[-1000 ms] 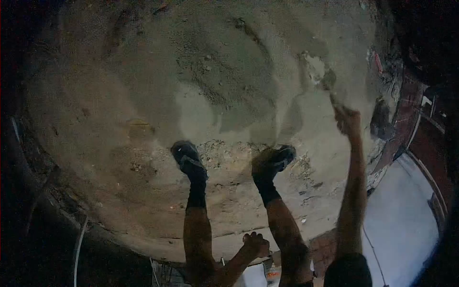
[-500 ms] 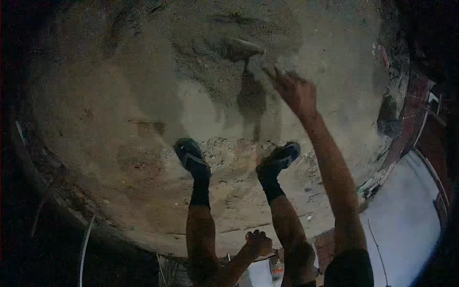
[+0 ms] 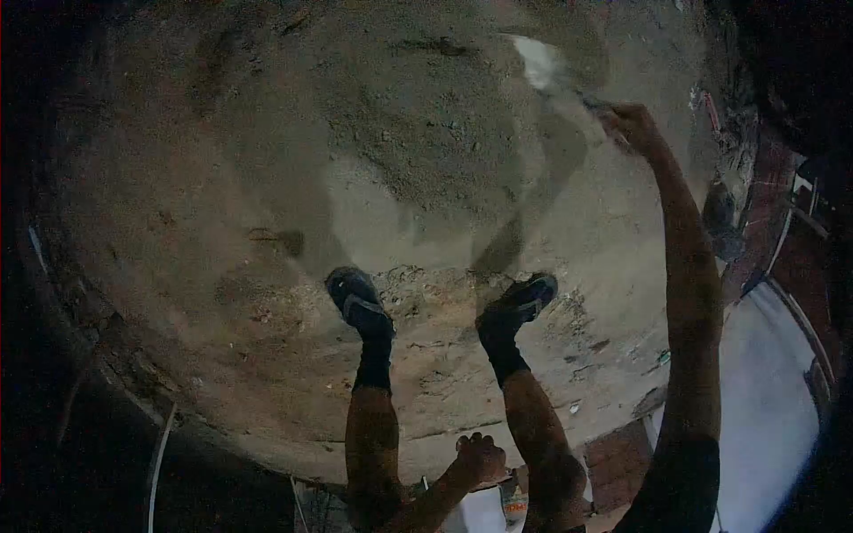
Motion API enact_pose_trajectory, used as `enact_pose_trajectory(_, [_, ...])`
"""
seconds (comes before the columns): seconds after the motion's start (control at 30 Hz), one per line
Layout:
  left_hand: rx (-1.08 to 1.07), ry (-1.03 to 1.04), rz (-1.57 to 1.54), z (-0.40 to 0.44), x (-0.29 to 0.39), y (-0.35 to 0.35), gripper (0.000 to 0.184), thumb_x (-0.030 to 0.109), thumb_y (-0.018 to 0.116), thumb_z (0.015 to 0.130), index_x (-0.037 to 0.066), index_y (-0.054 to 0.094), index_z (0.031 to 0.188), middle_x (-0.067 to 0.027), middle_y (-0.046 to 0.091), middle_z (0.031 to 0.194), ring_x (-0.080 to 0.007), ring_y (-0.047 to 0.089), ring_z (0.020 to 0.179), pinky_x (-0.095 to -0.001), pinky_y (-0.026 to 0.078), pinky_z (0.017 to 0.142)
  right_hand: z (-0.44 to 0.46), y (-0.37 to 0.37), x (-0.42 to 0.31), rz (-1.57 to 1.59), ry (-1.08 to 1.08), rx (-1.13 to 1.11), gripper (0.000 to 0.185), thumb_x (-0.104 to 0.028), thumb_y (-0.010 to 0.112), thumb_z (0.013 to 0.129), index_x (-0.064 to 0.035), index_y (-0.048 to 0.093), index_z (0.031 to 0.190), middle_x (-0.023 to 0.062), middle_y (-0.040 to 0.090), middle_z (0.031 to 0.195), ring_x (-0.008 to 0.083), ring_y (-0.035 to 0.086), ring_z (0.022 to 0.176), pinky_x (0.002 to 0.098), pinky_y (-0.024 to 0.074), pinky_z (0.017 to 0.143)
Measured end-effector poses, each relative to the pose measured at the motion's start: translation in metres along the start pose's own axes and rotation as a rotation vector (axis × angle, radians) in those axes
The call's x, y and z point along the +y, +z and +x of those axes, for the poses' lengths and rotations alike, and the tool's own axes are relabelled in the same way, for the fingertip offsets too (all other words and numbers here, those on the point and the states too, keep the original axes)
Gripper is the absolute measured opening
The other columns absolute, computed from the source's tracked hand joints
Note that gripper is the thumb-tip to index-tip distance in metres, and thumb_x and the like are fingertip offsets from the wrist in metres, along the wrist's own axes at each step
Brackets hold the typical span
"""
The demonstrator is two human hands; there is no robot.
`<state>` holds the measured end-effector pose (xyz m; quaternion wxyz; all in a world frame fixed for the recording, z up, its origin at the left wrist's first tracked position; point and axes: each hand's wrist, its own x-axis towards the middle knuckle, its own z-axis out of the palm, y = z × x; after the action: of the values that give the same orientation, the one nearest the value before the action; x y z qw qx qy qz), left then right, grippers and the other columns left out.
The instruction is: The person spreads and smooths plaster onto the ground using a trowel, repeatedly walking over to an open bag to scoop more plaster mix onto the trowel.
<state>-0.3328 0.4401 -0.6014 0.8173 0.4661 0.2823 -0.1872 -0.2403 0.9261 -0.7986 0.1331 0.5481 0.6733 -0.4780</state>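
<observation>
My right hand (image 3: 629, 127) is closed round the handle of a trowel (image 3: 542, 67), whose pale blade points up and left over the wet-looking mortar (image 3: 435, 133). The blade catches the light, and whether it touches the surface is hard to tell. My left hand (image 3: 481, 459) is curled closed between my lower legs, near the bottom of the view. What it holds, if anything, is hidden.
My two dark shoes (image 3: 358, 300) stand on rough, crumbly ground below the smoother mortar. A dark object (image 3: 724, 222) lies at the right edge. A pale sheet (image 3: 769, 409) and reddish tiles (image 3: 619, 466) are at the lower right.
The trowel first swept left across the mortar, then swung back up and right with my right hand. My left hand has stayed nearly still.
</observation>
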Motion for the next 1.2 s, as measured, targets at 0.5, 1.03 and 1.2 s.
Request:
enact_pose_trajectory(0.5, [0.054, -0.029, -0.006, -0.025, -0.034, 0.005, 0.046, 0.047, 0.047, 0.078, 0.008, 0.062, 0.094, -0.0167, 0.053, 0.103, -0.0349, 0.046, 0.102, -0.055, 0.035, 0.082, -0.178, 0.203, -0.067, -0.555, -0.31, 0.743, 0.037, -0.017, 0.066, 0.075, -0.0077, 0.056, 0.109, 0.0079, 0.063, 0.083, 0.0157, 0.06, 0.067, 0.0251, 0.0501, 0.061])
enact_pose_trajectory(1.03, [0.712, 0.074, -0.536, -0.675, -0.006, -0.081, 0.029, 0.025, 0.049, 0.087, 0.002, 0.052, 0.105, -0.0134, 0.056, 0.099, -0.0241, 0.055, 0.089, -0.0348, 0.043, 0.083, -0.33, 0.107, -0.404, 0.474, 0.358, 0.067, 0.038, -0.027, 0.061, 0.077, 0.0014, 0.052, 0.1, 0.0128, 0.056, 0.073, 0.0229, 0.054, 0.063, 0.0353, 0.0447, 0.057])
enact_pose_trajectory(1.2, [0.852, -0.107, -0.384, -0.812, -0.026, -0.261, 0.023, 0.012, 0.055, 0.083, 0.005, 0.051, 0.105, -0.0119, 0.055, 0.094, -0.0215, 0.054, 0.087, -0.0361, 0.044, 0.079, -0.282, 0.193, -0.507, 0.583, 0.462, 0.08, 0.039, -0.029, 0.062, 0.075, 0.0007, 0.057, 0.1, 0.0188, 0.06, 0.078, 0.0294, 0.057, 0.076, 0.0419, 0.045, 0.07])
